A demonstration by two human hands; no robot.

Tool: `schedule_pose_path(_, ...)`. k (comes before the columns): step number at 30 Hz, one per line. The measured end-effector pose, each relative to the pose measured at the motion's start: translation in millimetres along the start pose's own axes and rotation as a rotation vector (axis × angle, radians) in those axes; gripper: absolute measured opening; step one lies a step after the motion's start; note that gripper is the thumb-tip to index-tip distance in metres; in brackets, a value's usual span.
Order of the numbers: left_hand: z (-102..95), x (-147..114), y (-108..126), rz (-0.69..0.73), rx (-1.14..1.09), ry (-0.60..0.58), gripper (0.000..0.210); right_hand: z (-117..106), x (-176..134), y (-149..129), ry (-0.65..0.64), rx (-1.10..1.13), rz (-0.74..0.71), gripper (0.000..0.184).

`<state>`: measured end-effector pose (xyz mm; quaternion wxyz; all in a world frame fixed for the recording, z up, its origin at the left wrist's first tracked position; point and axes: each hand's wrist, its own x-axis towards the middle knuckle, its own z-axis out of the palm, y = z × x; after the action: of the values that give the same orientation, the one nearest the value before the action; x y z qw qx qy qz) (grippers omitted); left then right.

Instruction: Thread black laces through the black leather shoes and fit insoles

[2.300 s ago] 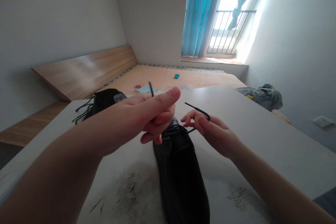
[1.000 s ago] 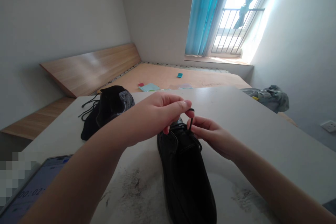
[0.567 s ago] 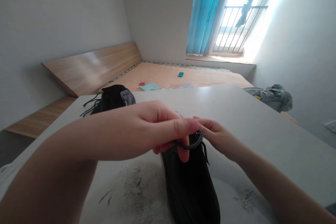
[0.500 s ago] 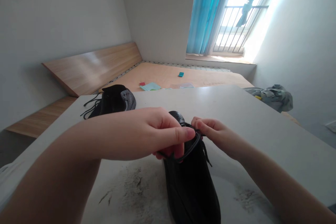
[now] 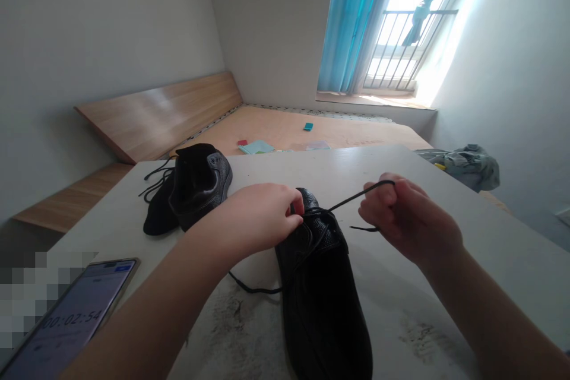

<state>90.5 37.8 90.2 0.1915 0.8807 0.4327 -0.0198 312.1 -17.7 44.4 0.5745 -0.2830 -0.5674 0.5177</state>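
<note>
A black leather shoe [image 5: 327,309] rests on the white table, its toe pointing away from me and its opening toward me. My right hand [image 5: 412,219] is closed on one end of the black shoelace [image 5: 351,196], holding it taut to the right of the shoe; the lace's tip pokes out below the fingers. At the left side of the lacing, my left hand [image 5: 267,214] is closed, thumb and fingertips pinched against the lace by the eyelets. Another stretch of lace crosses the shoe and loops out on the table under my left forearm.
A second black shoe [image 5: 200,184] with loose laces stands at the table's back left. A phone [image 5: 84,309] showing a timer lies at the left. Beyond the white table [image 5: 356,166] is a bed [image 5: 356,124] with small papers, and bundled clothing [image 5: 472,163] at the right.
My right hand has moved right and away from the shoe, drawing the lace out straight. My left hand has shifted left and lower profile, uncovering the lacing. The phone has come into view.
</note>
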Motion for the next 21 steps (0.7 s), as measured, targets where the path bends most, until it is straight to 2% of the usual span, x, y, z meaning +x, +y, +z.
schedule_pose_path(3,0.2,1,1,0.015,-0.019,-0.015,0.028,-4,-1,-4,0.097,-0.137,-0.097,0.023)
schedule_pose_path(5,-0.2,2,2,0.012,-0.021,-0.02,0.027,-10,-2,-8,0.026,-0.13,-0.103,0.029)
schedule_pose_path(7,-0.2,4,3,0.015,-0.015,-0.015,0.025,-16,-1,-13,-0.255,-0.076,-0.006,0.041)
schedule_pose_path(9,0.2,5,4,0.028,-0.008,-0.013,0.025,-17,0,-14,-0.56,-0.125,0.167,0.051)
schedule_pose_path(10,0.6,6,5,0.04,-0.01,-0.011,0.025,-17,1,-12,-0.622,-0.203,0.251,0.054)
schedule_pose_path(11,1.1,6,6,0.053,-0.017,-0.007,0.027,-15,2,-9,-0.596,-0.314,0.32,0.054)
schedule_pose_path(13,2.3,8,6,0.07,-0.053,0.017,0.033,-9,5,1,-0.343,-0.57,0.361,0.047)
schedule_pose_path(15,3.4,9,7,0.066,-0.134,0.047,0.039,-3,8,14,-0.112,-0.726,0.323,0.037)
schedule_pose_path(17,3.4,10,6,0.064,-0.268,0.067,0.043,2,9,23,-0.045,-0.726,0.311,0.031)
schedule_pose_path(21,-3.2,6,9,0.111,-0.604,0.111,0.041,3,9,28,-0.036,-0.701,0.319,0.031)
